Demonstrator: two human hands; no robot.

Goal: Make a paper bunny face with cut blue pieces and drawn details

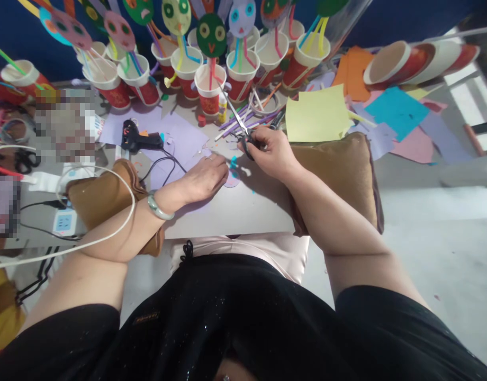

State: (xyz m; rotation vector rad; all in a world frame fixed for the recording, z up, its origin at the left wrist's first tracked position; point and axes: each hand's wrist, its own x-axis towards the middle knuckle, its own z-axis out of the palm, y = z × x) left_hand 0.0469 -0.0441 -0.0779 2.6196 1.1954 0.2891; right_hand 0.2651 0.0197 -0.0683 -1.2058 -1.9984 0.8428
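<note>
My right hand [269,151] is closed round the handles of a pair of scissors [242,126], its blades pointing up and away toward the paper cups. On the table just left of it, my left hand [209,174] is closed, fingers bent and pressed together; what they hold, if anything, is hidden. A small purple paper oval [231,180] lies at its fingertips, with blue scraps [234,162] beside it. Farther left, a black glue gun [140,138] rests on purple paper sheets [183,132].
Red-and-white paper cups [210,87] with paper animal faces line the back. Drinking straws [263,103] lie before them. Coloured paper [317,114] is piled at right. Brown cushions [342,174] sit under both arms. A white cable [120,233] crosses my left forearm.
</note>
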